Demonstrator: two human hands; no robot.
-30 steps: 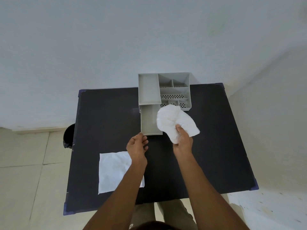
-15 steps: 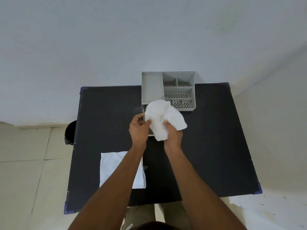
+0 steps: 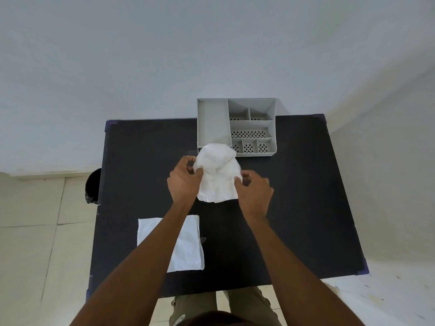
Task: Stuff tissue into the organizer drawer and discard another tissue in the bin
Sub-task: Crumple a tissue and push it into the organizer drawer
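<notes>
A grey plastic organizer (image 3: 236, 124) with several compartments stands at the far edge of the black table (image 3: 294, 196). In front of it a crumpled white tissue (image 3: 217, 172) hangs over the pulled-out drawer and hides it. My left hand (image 3: 183, 181) pinches the tissue's left edge and my right hand (image 3: 255, 192) pinches its right edge. A second white tissue (image 3: 188, 245) lies flat on the table near the front left, partly under my left forearm. The black bin (image 3: 93, 185) shows on the floor beside the table's left edge.
A white wall rises just behind the table. Pale floor tiles lie to the left, and a speckled white surface lies at the lower right. My legs show under the table's front edge.
My left hand came off the drawer front and took hold of the tissue. Both hands now spread the tissue apart over the drawer, with the right hand moved rightward.
</notes>
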